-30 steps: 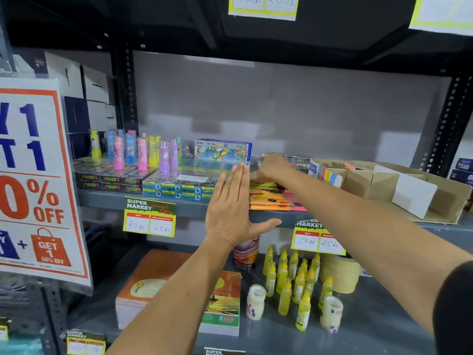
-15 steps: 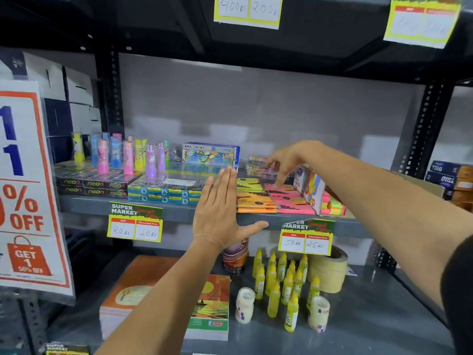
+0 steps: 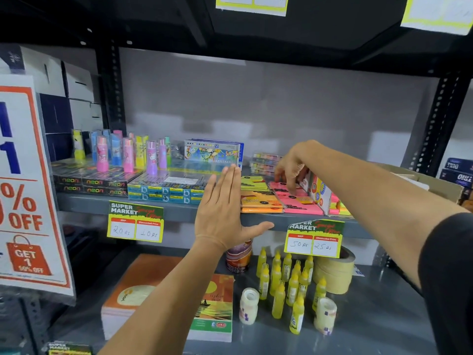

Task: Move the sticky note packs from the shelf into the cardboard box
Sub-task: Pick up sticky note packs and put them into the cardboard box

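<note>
Sticky note packs lie on the grey middle shelf [image 3: 179,210]: a yellow-green pack [image 3: 253,183], an orange pack [image 3: 259,202] and a pink pack [image 3: 298,201]. My right hand [image 3: 294,162] hovers over the pink pack with its fingertips curled down onto the pack's back edge. My left hand [image 3: 222,213] is held flat and upright in front of the shelf edge, fingers together, holding nothing. A corner of the cardboard box [image 3: 432,184] shows behind my right forearm at the right.
Neon boxes [image 3: 89,184], blue packs [image 3: 163,190], coloured tubes [image 3: 125,155] and a pastel box [image 3: 213,152] fill the shelf's left. An upright colourful pack [image 3: 318,194] stands right of the pink notes. Below are notebooks [image 3: 210,311], glue bottles [image 3: 286,283] and tape rolls [image 3: 335,272].
My right hand has come down from above the packs onto the pink sticky notes. The view has shifted left, so most of the cardboard box has left the frame. My left hand stays put.
</note>
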Action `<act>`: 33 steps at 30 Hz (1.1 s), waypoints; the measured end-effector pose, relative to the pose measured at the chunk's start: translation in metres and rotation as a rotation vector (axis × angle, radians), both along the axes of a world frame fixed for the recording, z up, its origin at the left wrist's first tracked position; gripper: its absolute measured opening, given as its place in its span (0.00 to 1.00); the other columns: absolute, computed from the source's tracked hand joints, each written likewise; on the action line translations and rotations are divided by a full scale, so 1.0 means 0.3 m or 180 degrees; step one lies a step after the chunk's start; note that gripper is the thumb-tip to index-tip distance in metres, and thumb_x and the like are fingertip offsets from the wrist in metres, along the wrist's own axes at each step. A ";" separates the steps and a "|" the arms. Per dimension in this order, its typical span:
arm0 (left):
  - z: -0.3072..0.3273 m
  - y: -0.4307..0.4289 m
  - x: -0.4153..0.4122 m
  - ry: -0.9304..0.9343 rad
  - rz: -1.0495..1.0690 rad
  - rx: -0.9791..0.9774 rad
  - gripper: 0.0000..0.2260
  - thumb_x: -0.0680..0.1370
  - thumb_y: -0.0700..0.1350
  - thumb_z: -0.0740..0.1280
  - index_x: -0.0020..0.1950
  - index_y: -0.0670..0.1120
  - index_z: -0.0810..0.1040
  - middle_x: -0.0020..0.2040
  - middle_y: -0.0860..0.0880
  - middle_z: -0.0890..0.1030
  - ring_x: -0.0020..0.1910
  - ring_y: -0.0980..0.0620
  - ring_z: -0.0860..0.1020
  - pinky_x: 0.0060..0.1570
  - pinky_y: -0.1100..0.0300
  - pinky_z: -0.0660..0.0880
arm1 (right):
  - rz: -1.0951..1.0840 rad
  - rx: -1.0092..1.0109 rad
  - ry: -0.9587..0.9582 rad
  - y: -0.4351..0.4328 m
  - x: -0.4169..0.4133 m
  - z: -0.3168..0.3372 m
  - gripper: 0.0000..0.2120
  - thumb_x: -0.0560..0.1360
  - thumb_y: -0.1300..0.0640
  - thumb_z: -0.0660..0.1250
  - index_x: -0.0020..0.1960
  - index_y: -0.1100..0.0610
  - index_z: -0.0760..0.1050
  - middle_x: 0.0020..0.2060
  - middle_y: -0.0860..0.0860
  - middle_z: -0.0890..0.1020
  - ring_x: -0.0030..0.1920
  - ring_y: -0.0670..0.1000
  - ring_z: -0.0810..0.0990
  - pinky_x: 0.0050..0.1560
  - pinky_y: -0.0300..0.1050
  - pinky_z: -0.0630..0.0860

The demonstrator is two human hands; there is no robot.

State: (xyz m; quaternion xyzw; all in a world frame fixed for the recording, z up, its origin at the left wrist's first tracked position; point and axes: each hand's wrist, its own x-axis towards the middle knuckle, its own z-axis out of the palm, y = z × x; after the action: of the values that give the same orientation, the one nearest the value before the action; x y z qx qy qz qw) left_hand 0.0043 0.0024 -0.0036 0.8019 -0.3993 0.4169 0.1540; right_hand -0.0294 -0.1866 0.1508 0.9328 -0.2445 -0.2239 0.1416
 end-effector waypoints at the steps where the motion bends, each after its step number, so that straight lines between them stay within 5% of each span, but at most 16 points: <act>1: -0.002 0.000 -0.001 0.0001 0.0005 0.0007 0.55 0.68 0.80 0.50 0.78 0.36 0.57 0.77 0.40 0.61 0.77 0.44 0.59 0.76 0.49 0.50 | 0.0049 0.0024 -0.0049 -0.005 0.003 0.000 0.37 0.67 0.55 0.77 0.71 0.52 0.65 0.53 0.49 0.75 0.45 0.49 0.78 0.45 0.43 0.78; 4: -0.002 -0.001 0.001 -0.0005 0.0018 -0.0007 0.55 0.68 0.80 0.50 0.78 0.36 0.57 0.77 0.40 0.61 0.77 0.44 0.59 0.76 0.48 0.50 | 0.0167 0.0036 -0.0176 -0.012 0.003 -0.004 0.37 0.64 0.53 0.79 0.69 0.52 0.67 0.60 0.49 0.74 0.54 0.53 0.77 0.55 0.47 0.77; 11: 0.000 -0.001 -0.002 0.0014 -0.0007 -0.0010 0.55 0.68 0.79 0.51 0.78 0.36 0.56 0.78 0.40 0.61 0.77 0.44 0.59 0.76 0.48 0.51 | 0.0474 0.0076 -0.0662 -0.019 -0.020 0.054 0.35 0.66 0.54 0.76 0.69 0.56 0.66 0.58 0.51 0.73 0.54 0.52 0.72 0.60 0.48 0.73; 21: -0.001 -0.001 -0.006 0.0067 0.0011 -0.0020 0.55 0.68 0.79 0.49 0.78 0.36 0.56 0.77 0.40 0.62 0.77 0.44 0.60 0.76 0.48 0.51 | 0.0702 0.0091 0.0005 0.083 -0.152 0.028 0.31 0.67 0.54 0.77 0.66 0.59 0.70 0.56 0.51 0.77 0.52 0.50 0.75 0.48 0.38 0.72; 33: 0.000 -0.001 -0.009 0.0085 0.0058 0.0005 0.55 0.68 0.79 0.50 0.78 0.36 0.56 0.77 0.40 0.61 0.77 0.45 0.59 0.76 0.48 0.51 | 0.0838 0.0029 -0.0022 0.084 -0.190 -0.003 0.41 0.64 0.45 0.78 0.71 0.55 0.65 0.57 0.47 0.71 0.55 0.49 0.70 0.55 0.43 0.70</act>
State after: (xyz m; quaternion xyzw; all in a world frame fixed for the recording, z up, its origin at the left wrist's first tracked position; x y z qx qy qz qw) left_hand 0.0016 0.0022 -0.0035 0.8111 -0.3902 0.4073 0.1548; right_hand -0.0863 -0.1615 0.1500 0.9582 -0.1195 -0.2012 0.1647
